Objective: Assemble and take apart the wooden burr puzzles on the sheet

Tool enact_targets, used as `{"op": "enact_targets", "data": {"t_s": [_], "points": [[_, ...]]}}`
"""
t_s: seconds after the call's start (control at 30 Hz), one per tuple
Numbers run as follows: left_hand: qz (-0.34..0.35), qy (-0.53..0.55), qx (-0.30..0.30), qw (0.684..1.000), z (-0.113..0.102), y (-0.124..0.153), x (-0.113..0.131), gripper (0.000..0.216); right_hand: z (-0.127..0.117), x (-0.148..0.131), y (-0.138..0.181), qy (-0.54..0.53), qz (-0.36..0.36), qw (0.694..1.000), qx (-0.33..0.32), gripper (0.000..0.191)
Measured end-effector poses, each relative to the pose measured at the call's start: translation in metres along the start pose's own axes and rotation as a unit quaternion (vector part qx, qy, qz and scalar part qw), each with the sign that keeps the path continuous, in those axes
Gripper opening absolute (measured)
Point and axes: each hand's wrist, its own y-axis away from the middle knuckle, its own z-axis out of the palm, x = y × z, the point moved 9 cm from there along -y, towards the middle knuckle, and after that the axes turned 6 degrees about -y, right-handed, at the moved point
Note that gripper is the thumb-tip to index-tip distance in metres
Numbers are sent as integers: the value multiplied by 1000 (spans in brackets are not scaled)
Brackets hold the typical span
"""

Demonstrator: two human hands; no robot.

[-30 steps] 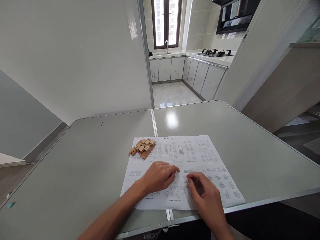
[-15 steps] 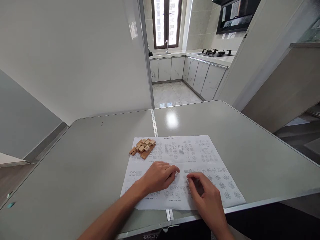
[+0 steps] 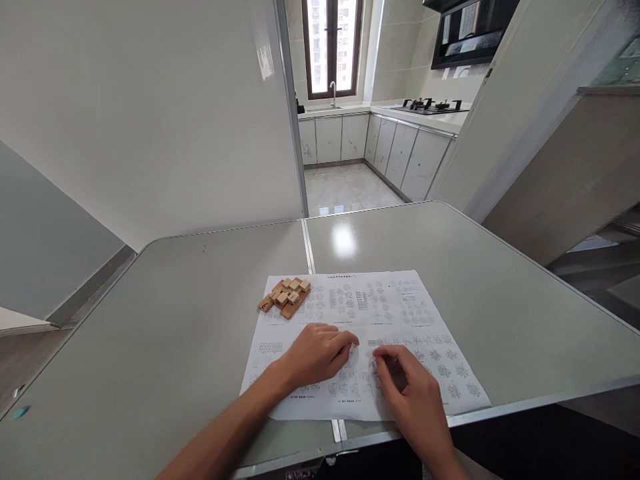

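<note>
A large white sheet of paper (image 3: 385, 331), printed with rows of small diagrams and lines of text, lies flat under both hands. My left hand (image 3: 319, 351) rests on its middle, fingers curled in and thumb side toward the right. Close by, my right hand (image 3: 414, 387) has thumb and index fingertips pinched together just above or on the paper. Anything between the fingers of either hand is too small or hidden to make out. Beyond my left hand, a wooden block puzzle (image 3: 290, 311) with several small pale cubes on brown pieces sits on the sheet's far left corner.
The grey-green table (image 3: 200, 320) has a metal seam (image 3: 308, 247) down its middle and a metal front edge. A small teal object (image 3: 21, 411) lies at the far left edge. A white wall panel (image 3: 200, 133) stands behind, with a kitchen beyond the doorway.
</note>
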Motion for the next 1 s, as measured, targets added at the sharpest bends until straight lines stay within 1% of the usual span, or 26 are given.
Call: {"op": "enact_targets", "data": {"t_s": [0.37, 0.43, 0.5, 0.57, 0.63, 0.7, 0.77, 0.87, 0.93, 1.0], "points": [[5, 5, 8, 1000, 0, 1, 0, 20, -1, -5, 0, -8, -12, 1000, 5, 27], [10, -3, 23, 1000, -4, 1, 0, 20, -1, -5, -1, -4, -15, 1000, 10, 25], [1, -23, 62, 998, -16, 2, -7, 19, -2, -5, -1, 0, -18, 1000, 13, 24], [-42, -53, 123, 990, -34, 4, -22, 18, -2, -5, -2, 1, -22, 1000, 14, 24], [-111, -81, 183, 974, -54, 9, -44, 16, -2, -6, -3, -1, -25, 1000, 15, 24], [-167, -114, 207, 957, -66, 14, -62, 15, -3, -6, -3, -3, -30, 999, 19, 25], [-223, -148, 206, 941, -71, 19, -79, 20, -3, -6, -4, -6, -33, 999, 19, 26], [-290, -174, 194, 921, -71, 28, -98, 40, -2, -3, -4, -14, -27, 999, 14, 26], [-315, -174, 184, 915, -70, 33, -108, 50, -1, -1, -4, -23, -22, 999, 8, 25], [-330, -167, 175, 913, -69, 38, -117, 55, 0, 0, -4, -32, -16, 999, 6, 25]]}}
